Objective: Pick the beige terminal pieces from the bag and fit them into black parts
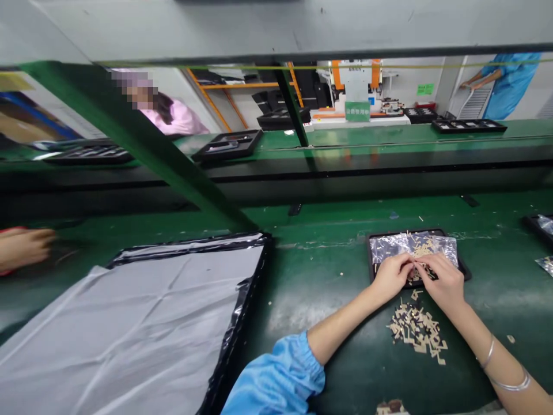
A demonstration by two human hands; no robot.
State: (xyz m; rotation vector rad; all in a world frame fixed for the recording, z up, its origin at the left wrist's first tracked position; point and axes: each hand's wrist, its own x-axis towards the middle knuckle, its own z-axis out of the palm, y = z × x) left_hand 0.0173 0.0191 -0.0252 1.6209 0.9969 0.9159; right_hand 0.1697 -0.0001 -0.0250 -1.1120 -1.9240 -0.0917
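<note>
My left hand [392,273] and my right hand [441,278] meet over the near part of a small black tray [462,273]. The fingers of both are pinched together, fingertips almost touching. Whatever lies between them is too small to make out. Inside the tray a clear plastic bag [384,246] is spread, with many small tan pieces [425,245] on it. Between my forearms, on the green table, lies a loose pile of small tan and black pieces [418,331].
On the left stands a large black tray [254,282] covered by a white sheet [142,323]. A green post [173,167] slants across. Another person's hand [26,249] is at the far left. Beyond the divider, trays [469,125] sit on a green bench; two people are behind it.
</note>
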